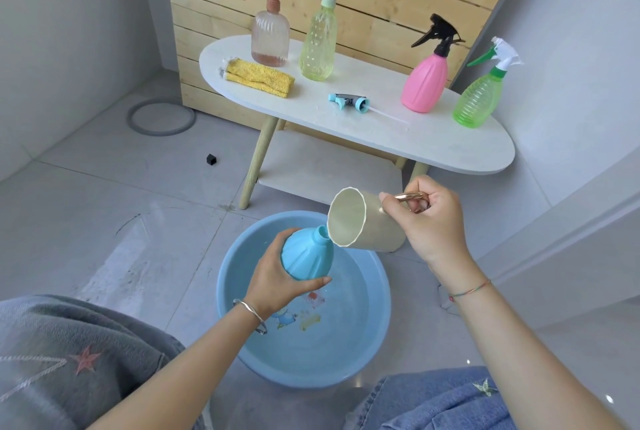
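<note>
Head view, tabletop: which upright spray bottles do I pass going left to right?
clear bottle with brown sprayer → yellow-green bottle → pink bottle → green bottle

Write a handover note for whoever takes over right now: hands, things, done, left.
Left hand grips the blue bottle, neck open, tilted over the basin.
Right hand holds the cup by its handle, tipped, rim at the bottle's neck; no stream visible.
Done: spray head is off, lying on the table.
Left, probably: finish filling, screw the spray head back on.
</note>
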`<state>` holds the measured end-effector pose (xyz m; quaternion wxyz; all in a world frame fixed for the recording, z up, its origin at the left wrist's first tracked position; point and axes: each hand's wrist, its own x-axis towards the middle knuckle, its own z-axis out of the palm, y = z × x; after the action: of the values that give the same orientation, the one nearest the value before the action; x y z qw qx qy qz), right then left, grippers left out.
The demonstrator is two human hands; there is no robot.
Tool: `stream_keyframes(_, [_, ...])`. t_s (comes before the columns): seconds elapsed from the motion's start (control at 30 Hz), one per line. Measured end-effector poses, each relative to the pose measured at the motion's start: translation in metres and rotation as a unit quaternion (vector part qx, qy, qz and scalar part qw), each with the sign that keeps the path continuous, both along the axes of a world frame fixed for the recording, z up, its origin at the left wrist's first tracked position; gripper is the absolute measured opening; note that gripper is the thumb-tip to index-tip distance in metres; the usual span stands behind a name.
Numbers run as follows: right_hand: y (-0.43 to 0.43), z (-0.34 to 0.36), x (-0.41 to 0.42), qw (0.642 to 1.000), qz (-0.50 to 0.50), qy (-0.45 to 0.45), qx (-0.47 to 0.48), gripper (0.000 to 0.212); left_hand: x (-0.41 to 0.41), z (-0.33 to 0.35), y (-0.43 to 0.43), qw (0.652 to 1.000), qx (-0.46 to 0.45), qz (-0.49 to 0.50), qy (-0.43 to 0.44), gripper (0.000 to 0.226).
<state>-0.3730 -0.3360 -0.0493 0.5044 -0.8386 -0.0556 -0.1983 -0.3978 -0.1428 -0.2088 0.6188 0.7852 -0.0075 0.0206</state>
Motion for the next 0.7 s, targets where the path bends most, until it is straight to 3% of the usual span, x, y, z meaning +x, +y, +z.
stream_keyframes(0.7, [0.0064, 0.0082, 0.0019, 0.992, 0.022, -0.07, -0.105, 0.036, -0.0013, -0.0041, 0.0, 1.0, -0.003, -0.004, 0.006, 0.084])
